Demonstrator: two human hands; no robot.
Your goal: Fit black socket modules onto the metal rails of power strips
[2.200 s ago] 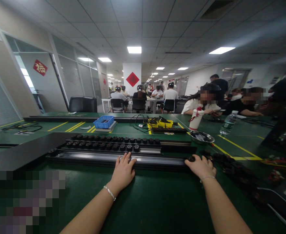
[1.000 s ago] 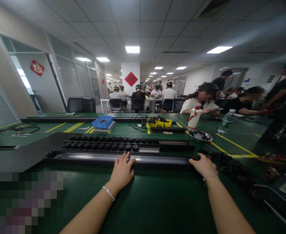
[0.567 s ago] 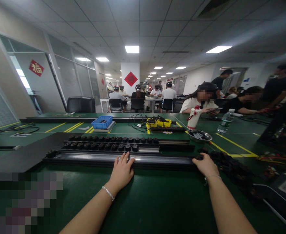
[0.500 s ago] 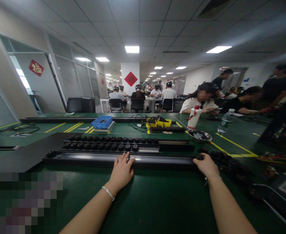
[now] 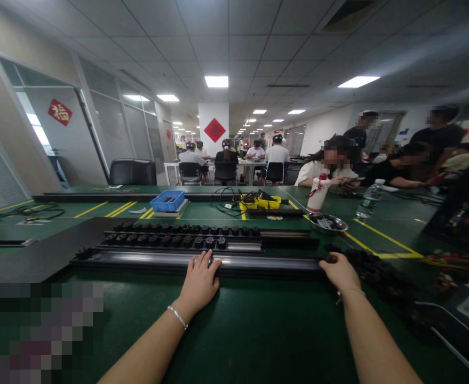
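A long dark rail (image 5: 266, 263) with a shiny metal strip lies across the green table before me. My left hand (image 5: 203, 272) rests on its middle, fingers spread over the strip and holding nothing. At the rail's right end, my right hand (image 5: 341, 273) is closed, thumb and fingers pinching a small black part (image 5: 330, 258) that is mostly covered. Right behind this rail, two more rails carry rows of black round knobs (image 5: 218, 242). One small black piece (image 5: 82, 253) sits at the long rail's left end.
A pile of black parts (image 5: 382, 274) lies right of my right hand. Farther back are a blue bin (image 5: 167, 200), yellow trays (image 5: 269, 202), a metal bowl (image 5: 340, 226) and a water bottle (image 5: 370, 199). A dark board (image 5: 54, 248) lies left. Several people sit beyond.
My right hand has shifted slightly to the right with the small black part. My left hand stays in place on the rail. People at the far right have changed posture.
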